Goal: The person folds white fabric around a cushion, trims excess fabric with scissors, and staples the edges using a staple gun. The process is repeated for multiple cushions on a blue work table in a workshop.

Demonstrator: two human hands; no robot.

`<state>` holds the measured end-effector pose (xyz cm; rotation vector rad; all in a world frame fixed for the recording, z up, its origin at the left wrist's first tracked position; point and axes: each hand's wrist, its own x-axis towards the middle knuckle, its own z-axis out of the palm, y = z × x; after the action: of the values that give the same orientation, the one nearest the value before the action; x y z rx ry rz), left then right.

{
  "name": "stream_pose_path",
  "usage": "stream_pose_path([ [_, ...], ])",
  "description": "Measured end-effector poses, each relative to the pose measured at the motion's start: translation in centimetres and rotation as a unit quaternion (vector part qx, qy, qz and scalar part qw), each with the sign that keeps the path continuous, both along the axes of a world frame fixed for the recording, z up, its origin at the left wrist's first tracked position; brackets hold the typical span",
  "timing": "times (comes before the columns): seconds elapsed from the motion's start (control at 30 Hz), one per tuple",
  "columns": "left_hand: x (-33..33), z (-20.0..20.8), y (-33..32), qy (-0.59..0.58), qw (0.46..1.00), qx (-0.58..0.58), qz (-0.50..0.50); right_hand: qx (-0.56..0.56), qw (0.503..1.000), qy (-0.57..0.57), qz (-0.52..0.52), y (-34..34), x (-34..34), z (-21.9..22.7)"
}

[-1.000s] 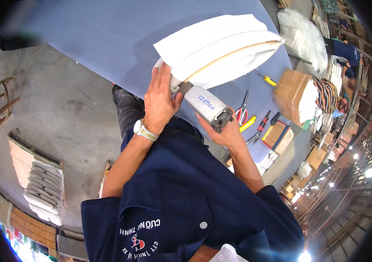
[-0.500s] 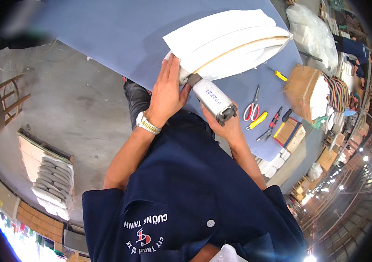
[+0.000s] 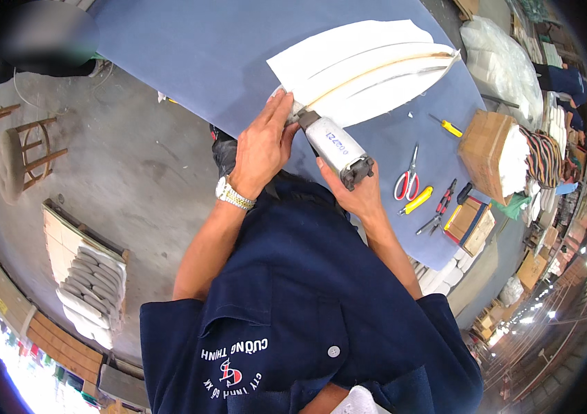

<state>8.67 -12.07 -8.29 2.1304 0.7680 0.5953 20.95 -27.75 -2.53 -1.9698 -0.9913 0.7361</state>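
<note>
A curved piece covered in white fabric, with a tan strip along its length, lies on the blue-grey table. My left hand, with a watch at the wrist, closes on its near left end, fingers together on the fabric and thumb underneath. My right hand grips a staple gun with a whitish body and dark ends. The gun's nose meets the near end of the covered piece beside my left thumb. Its handle is mostly hidden below the body.
On the table's right lie red-handled scissors, a yellow cutter, pliers, a yellow-handled screwdriver and a small open box. A cardboard box stands behind them. Stacked cushions and a stool are at left.
Both hands keep their hold, with the gun's nose still at the fabric's near end. The view has shifted slightly, so the surroundings sit lower and further right.
</note>
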Motion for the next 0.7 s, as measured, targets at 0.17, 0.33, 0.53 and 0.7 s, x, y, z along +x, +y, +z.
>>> stream_pose_path([
  [0.17, -0.1, 0.1, -0.4, 0.008, 1.000, -0.004, 0.007, -0.011, 1.000, 0.021, 0.003, 0.1, 0.3, -0.1],
  [0.33, 0.0, 0.5, -0.1, 0.018, 1.000, -0.015, 0.002, -0.014, 0.999, 0.024, 0.018, 0.2, 0.5, -0.3],
  [0.53, 0.0, 0.7, 0.0, 0.017, 0.999, -0.035, 0.008, -0.001, 0.998, -0.056, 0.036, 1.8, 0.2, 1.5],
  [0.7, -0.3, 1.0, -0.6, 0.027, 0.999, -0.038, 0.001, -0.086, 0.996, -0.003, 0.020, 1.5, -0.2, 2.3],
])
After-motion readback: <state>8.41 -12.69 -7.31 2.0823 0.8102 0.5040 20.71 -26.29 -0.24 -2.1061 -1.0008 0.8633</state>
